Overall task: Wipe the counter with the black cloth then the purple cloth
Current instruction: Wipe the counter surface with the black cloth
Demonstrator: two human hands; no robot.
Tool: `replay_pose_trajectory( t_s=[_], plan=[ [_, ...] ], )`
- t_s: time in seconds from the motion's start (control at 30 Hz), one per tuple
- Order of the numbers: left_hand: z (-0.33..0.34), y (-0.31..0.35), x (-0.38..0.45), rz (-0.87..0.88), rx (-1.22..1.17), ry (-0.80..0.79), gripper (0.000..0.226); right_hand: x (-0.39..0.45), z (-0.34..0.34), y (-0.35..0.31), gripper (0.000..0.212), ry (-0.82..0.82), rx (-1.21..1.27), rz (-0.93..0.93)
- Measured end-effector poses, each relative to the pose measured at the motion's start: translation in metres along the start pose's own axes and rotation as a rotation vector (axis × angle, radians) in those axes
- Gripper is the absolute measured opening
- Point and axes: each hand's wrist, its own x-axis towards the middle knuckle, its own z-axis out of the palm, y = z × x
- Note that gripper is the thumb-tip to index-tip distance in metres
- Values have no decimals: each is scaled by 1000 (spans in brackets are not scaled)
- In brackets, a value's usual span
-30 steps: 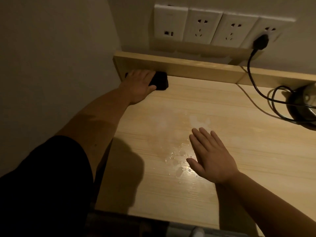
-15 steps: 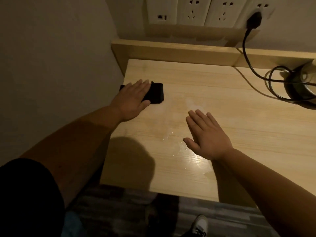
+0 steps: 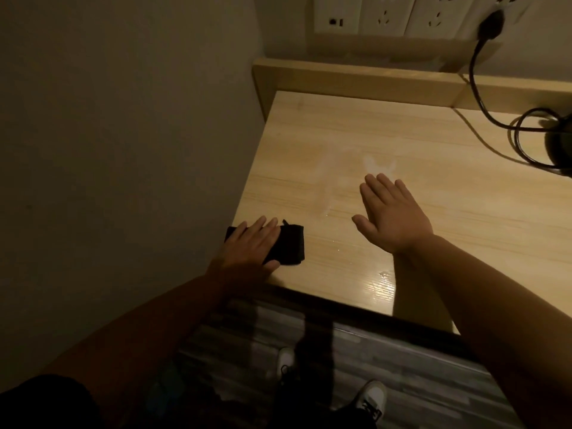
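Note:
A folded black cloth [image 3: 289, 246] lies near the front left corner of the light wooden counter [image 3: 402, 144]. My left hand [image 3: 250, 249] presses flat on it, fingers together, covering its left half. My right hand [image 3: 391, 213] rests flat and open on the counter to the right of the cloth, holding nothing. Faint wet smears [image 3: 374, 164] and small droplets [image 3: 385, 275] show on the wood around my right hand. No purple cloth is in view.
A raised wooden ledge [image 3: 356, 83] runs along the back under a row of wall sockets [image 3: 387, 13]. A black plug and cable [image 3: 483, 97] loop to a dark appliance [image 3: 560, 140] at the right edge. A wall stands close on the left; the floor and my shoes [image 3: 371, 397] are below.
My left hand has dragged the black cloth from the back ledge toward the front left edge of the counter. My right hand has stayed flat in about the same place.

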Motion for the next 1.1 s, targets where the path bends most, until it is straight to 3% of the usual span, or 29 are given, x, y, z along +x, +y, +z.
replay_pose_trajectory(
  t_s=[0.13, 0.27, 0.33, 0.43, 0.53, 0.63, 0.87, 1.03, 1.1],
  plan=[
    [10, 7, -28, 18, -5, 15, 70, -1, -4, -1, 81, 5, 32, -4],
    [22, 24, -51, 58, -134, 234, 57, -16, -11, 0, 75, 98, 115, 66],
    [21, 28, -50, 21, -220, 259, 46, -26, -14, 10, 72, 128, 123, 122],
    [-4, 25, -24, -127, -432, 215, 43, -34, -17, 33, 69, 133, 112, 207],
    [-43, 19, 26, -201, -584, 365, 41, -37, -14, 44, 73, 96, 72, 276],
    [-78, 6, 100, -205, -542, 455, 43, -36, -8, 44, 73, 73, 65, 302],
    [-110, -9, 264, -95, -217, 331, 47, -34, -4, 47, 76, 44, 37, 311],
    [-101, -5, 303, 30, -153, 122, 59, -33, 1, 50, 74, 54, 37, 311],
    [-93, -6, 299, 51, -125, 112, 61, -33, 1, 50, 74, 60, 33, 308]
  ],
)
